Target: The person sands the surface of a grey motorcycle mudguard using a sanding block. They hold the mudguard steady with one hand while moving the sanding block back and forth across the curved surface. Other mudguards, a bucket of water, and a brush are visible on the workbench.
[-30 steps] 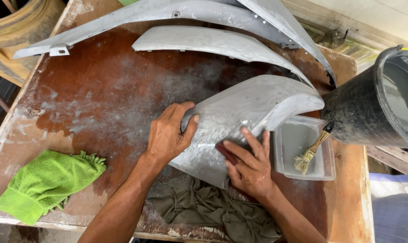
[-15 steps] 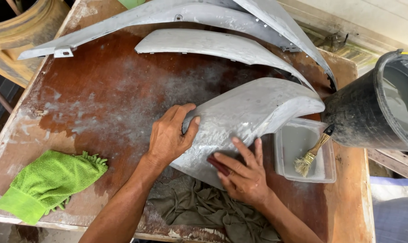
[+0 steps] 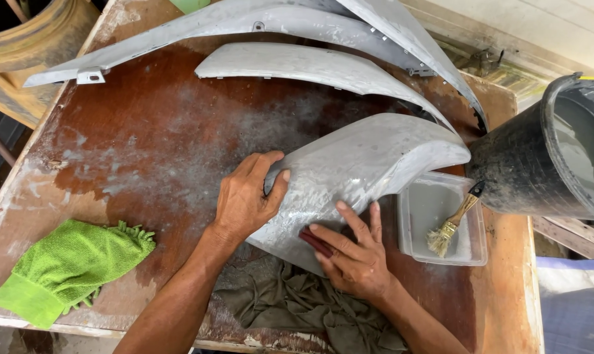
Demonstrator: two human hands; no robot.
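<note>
Grey curved panel [image 3: 356, 174] lying near the middle of a worn brown table [image 3: 146, 137], its lower edge over a crumpled dark rag [image 3: 297, 308]. Left hand [image 3: 244, 196] clamped over the panel's left edge, thumb on top, fingers wrapped round. Right hand [image 3: 353, 252] flat on the lower face, fingers spread and pressing a small dark red pad [image 3: 315, 241] against the surface; pad mostly hidden under the fingers, so cannot tell its exact kind. Just right of the panel, touching or nearly so, a clear tub [image 3: 441, 226] with a small brush [image 3: 451, 223] lying inside. Beyond that, a black bucket [image 3: 539, 164] with water, at the table's right edge. Two more grey panels [image 3: 297, 62] farther back, and a green mitt [image 3: 67, 265] well apart at the lower left. Risks, as a judgement: a hard stroke to the right could nudge the tub and tip the brush out; wet dusty surface could let the pad slip from under the fingers; a loosened left grip could let the panel slide on the rag; pressure on one spot could rub unevenly over the curve; bucket close enough to the edge to be knocked.
</note>
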